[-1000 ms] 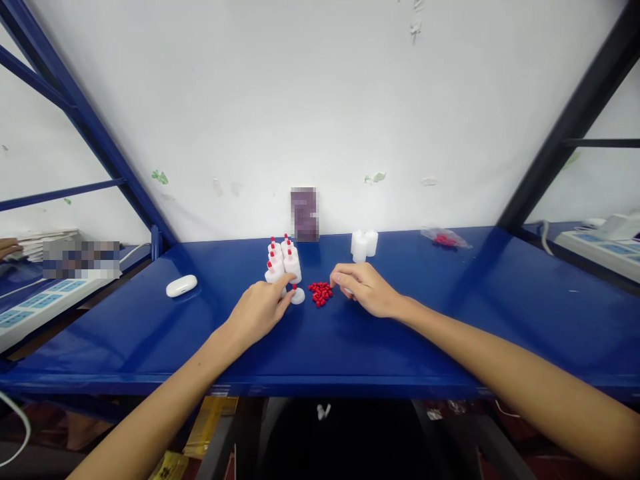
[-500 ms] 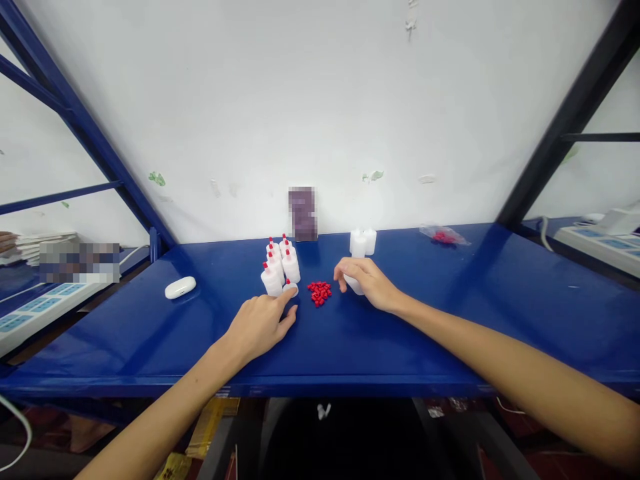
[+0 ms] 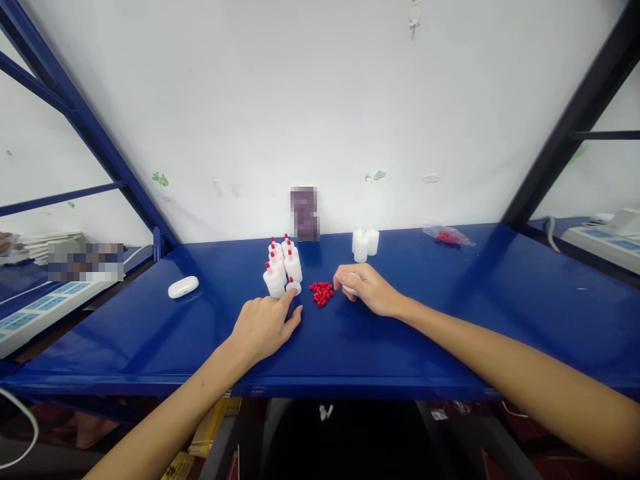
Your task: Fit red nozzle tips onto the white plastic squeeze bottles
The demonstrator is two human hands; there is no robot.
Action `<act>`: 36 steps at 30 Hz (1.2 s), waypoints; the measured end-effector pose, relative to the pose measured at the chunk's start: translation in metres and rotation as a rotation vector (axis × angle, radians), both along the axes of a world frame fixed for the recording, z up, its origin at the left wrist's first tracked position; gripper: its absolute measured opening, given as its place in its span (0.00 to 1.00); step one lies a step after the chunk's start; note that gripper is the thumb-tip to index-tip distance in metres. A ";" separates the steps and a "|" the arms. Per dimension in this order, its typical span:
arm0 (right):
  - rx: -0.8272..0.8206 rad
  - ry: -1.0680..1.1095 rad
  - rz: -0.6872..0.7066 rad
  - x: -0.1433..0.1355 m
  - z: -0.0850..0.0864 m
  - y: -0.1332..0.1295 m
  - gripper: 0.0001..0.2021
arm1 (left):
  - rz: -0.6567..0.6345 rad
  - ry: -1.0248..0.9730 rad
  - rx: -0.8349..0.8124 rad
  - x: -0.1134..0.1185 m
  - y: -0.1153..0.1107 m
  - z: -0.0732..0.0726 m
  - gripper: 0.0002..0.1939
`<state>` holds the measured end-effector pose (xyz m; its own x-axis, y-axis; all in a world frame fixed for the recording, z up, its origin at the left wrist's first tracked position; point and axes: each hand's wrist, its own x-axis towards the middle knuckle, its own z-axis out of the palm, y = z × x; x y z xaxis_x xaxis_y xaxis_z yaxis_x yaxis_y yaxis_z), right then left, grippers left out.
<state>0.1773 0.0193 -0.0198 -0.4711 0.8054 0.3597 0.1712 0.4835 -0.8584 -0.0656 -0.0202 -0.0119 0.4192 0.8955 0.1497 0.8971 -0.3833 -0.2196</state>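
Observation:
Fingers of my right hand (image 3: 367, 287) are curled round a white bottle (image 3: 351, 285), mostly hidden in the grip, just right of a pile of small red caps (image 3: 321, 293). My left hand (image 3: 264, 327) is held low with thumb and index finger apart. Its index fingertip touches a red-tipped white bottle (image 3: 293, 287), whose lower part is hidden. Behind that stand several white squeeze bottles with red tips (image 3: 283, 267), grouped closely in rows. White bottles without red tips (image 3: 361, 248) stand together beyond my right hand.
A white earbud case (image 3: 183, 287) lies on the left of the blue table (image 3: 150, 340). A clear bag with red pieces (image 3: 447, 236) rests at the back right. A blurred purple object (image 3: 305, 215) leans on the wall. Power strips (image 3: 55, 310) flank the table.
My right hand has closed round the white bottle and lifted or tilted it toward me slightly. The left hand stays at the red-tipped bottle. The view has shifted slightly.

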 end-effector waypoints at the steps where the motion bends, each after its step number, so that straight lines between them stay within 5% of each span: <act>1: 0.003 -0.003 -0.003 0.000 0.000 0.000 0.25 | -0.001 0.003 -0.003 0.000 0.000 0.000 0.24; 5: 0.012 -0.009 -0.007 -0.001 0.000 0.000 0.26 | 0.000 -0.044 0.014 0.002 0.002 0.000 0.23; 12: 0.015 -0.069 -0.043 -0.002 0.004 -0.002 0.27 | -0.249 -0.132 -0.076 0.015 0.007 0.002 0.15; 18: 0.013 -0.085 -0.026 -0.003 0.006 -0.006 0.21 | -0.270 -0.114 -0.011 0.019 0.009 -0.002 0.12; 23: 0.042 -0.143 -0.015 -0.005 0.009 -0.010 0.19 | -0.325 -0.462 -0.078 0.017 0.008 0.005 0.05; 28: 0.046 -0.166 0.033 -0.006 0.010 -0.015 0.23 | -0.408 -0.895 0.042 0.031 0.000 0.016 0.02; 36: 0.092 -0.148 0.101 -0.005 0.008 -0.019 0.25 | -0.540 -0.958 0.164 0.045 -0.003 0.014 0.02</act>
<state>0.1722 0.0005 -0.0114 -0.6007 0.7186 0.3503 0.2391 0.5796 -0.7790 -0.0211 -0.0236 0.0017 0.3958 0.5701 0.7200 0.4471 -0.8044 0.3912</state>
